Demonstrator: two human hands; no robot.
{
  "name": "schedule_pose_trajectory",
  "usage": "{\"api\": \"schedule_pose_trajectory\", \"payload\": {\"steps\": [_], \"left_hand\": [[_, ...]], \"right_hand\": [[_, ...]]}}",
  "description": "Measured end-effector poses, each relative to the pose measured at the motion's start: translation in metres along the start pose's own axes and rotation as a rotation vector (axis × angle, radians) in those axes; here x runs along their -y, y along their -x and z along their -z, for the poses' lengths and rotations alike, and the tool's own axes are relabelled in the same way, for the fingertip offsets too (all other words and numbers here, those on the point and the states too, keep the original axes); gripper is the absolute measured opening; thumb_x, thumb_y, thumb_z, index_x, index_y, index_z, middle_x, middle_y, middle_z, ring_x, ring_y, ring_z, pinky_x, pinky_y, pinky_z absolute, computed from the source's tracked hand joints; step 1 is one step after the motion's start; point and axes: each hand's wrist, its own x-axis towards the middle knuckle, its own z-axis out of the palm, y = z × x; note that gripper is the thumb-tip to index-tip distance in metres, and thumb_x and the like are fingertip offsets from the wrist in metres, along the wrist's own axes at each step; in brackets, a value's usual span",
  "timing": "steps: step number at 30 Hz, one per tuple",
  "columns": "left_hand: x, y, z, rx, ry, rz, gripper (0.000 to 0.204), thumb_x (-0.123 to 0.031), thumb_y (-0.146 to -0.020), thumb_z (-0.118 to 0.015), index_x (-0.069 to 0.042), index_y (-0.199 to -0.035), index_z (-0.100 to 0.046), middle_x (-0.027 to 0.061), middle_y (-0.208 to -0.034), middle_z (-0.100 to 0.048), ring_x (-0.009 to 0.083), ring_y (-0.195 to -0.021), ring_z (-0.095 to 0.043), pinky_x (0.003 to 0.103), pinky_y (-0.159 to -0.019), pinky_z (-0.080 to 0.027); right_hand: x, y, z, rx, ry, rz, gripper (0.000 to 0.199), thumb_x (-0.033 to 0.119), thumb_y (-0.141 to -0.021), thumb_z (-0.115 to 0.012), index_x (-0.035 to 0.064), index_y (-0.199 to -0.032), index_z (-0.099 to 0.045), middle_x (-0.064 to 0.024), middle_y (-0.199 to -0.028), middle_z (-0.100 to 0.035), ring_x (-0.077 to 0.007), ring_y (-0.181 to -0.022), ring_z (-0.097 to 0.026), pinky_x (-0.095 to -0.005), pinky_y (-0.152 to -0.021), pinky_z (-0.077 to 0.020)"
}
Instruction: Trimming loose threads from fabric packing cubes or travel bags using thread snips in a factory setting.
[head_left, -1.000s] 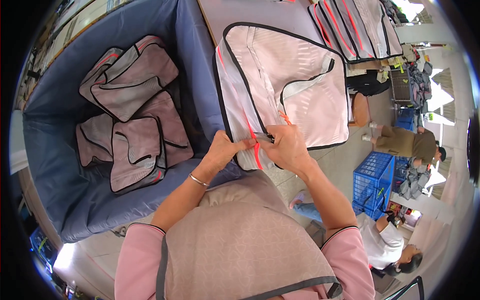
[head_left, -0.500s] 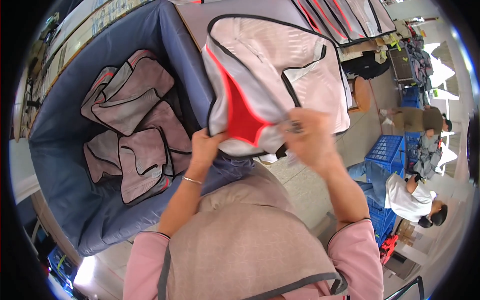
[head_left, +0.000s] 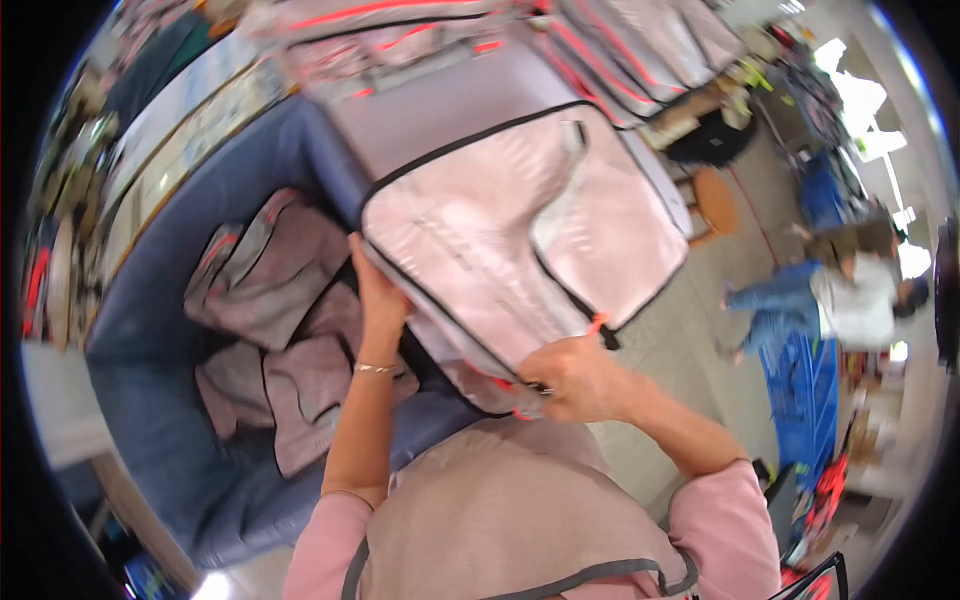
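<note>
A flat, pinkish-grey fabric bag (head_left: 460, 230) with black edge binding and a curved black-trimmed opening lies tilted in front of me, its far part over the grey work surface. My left hand (head_left: 378, 295) holds its left edge, with some fingers hidden behind the cloth. At the near corner my right hand (head_left: 575, 380) is closed on the bag's edge. A small dark metallic thing (head_left: 541, 388) shows at the right-hand fingers, too blurred to name. Bits of red show along the bag's near edge.
To the left, a blue padded bin (head_left: 130, 400) holds several similar fabric bags (head_left: 290, 270). More red-trimmed pieces (head_left: 640, 50) are stacked at the back. A round wooden stool (head_left: 714, 205) stands right of the work surface. Farther right are a person (head_left: 850, 305) and blue crates (head_left: 800, 390).
The bag's wide red inside has gone from sight, and its pinkish face now lies flatter. My right hand has come lower and nearer me; my left is further up the edge. The view has shifted.
</note>
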Motion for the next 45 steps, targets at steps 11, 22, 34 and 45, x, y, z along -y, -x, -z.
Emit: {"api": "schedule_pose_trajectory", "payload": {"steps": [11, 22, 34, 45], "left_hand": [[0.119, -0.059, 0.049, 0.1, 0.402, 0.204, 0.045, -0.02, -0.091, -0.052, 0.006, -0.127, -0.044, 0.0165, -0.12, -0.055, 0.0246, -0.103, -0.054, 0.037, -0.092, -0.044], [0.029, 0.0, 0.046, 0.201, -0.739, -0.043, 0.03, -0.025, -0.092, -0.054, 0.001, -0.103, -0.062, 0.024, -0.091, -0.063, 0.0383, -0.084, -0.059, 0.045, -0.076, -0.046], [-0.083, 0.049, 0.03, 0.014, 1.132, 0.743, 0.066, -0.051, -0.094, -0.047, -0.002, -0.137, -0.039, 0.0129, -0.13, -0.052, 0.0245, -0.114, -0.053, 0.034, -0.091, -0.044], [-0.08, -0.004, 0.061, 0.14, 0.43, 0.779, 0.039, -0.01, -0.075, -0.072, 0.005, -0.109, -0.06, 0.013, -0.1, -0.066, 0.0208, -0.084, -0.065, 0.031, -0.071, -0.053]], "right_hand": [[-0.006, -0.111, -0.089, -0.467, 0.225, -0.092, 0.043, 0.029, -0.061, -0.074, 0.002, -0.089, -0.055, -0.0131, -0.067, -0.062, -0.0286, -0.061, -0.065, -0.0429, -0.051, -0.0459], [-0.046, -0.028, 0.081, -0.543, 0.191, -0.405, 0.013, 0.014, -0.065, -0.063, 0.0038, -0.073, -0.065, -0.021, -0.067, -0.062, -0.0365, -0.064, -0.064, -0.0439, -0.058, -0.0511], [-0.002, -0.028, -0.04, -0.43, 0.09, 0.151, 0.038, 0.004, -0.06, -0.065, 0.0026, -0.096, -0.053, -0.0078, -0.061, -0.054, -0.0282, -0.054, -0.057, -0.0386, -0.047, -0.0436], [-0.028, -0.055, -0.103, -0.197, -0.037, 0.06, 0.046, 0.016, -0.073, -0.073, 0.0043, -0.114, -0.055, -0.0079, -0.07, -0.063, -0.0242, -0.061, -0.063, -0.0353, -0.054, -0.0491]]}}
